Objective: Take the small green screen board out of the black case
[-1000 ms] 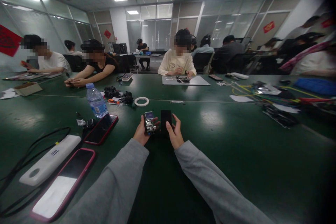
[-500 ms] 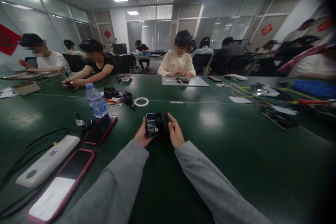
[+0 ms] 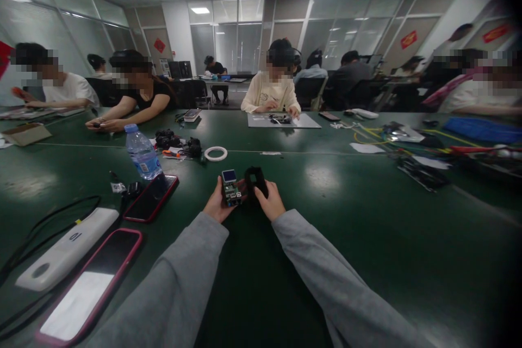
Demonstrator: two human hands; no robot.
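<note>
In my left hand (image 3: 215, 201) is a small circuit board (image 3: 231, 189) with a little square screen at its top end and metal connectors lower down. My right hand (image 3: 271, 201) grips a black plastic housing (image 3: 256, 182) that has a rectangular opening, with the thumb across its face. Board and housing are held side by side above the green table (image 3: 302, 239), the housing just right of the board. Fingertips of the left hand show behind the board.
To my left stand a water bottle (image 3: 142, 152), a dark phone (image 3: 151, 198), a pink-cased phone (image 3: 92, 288) and a white power bank (image 3: 69, 250) with black cables. A white ring (image 3: 216, 154) lies ahead. Cables and parts (image 3: 420, 171) lie right. A person (image 3: 271, 89) sits opposite.
The black housing has turned so its opening faces me, and my right thumb now lies over it. A gap between the board and housing has become visible. The view has shifted slightly.
</note>
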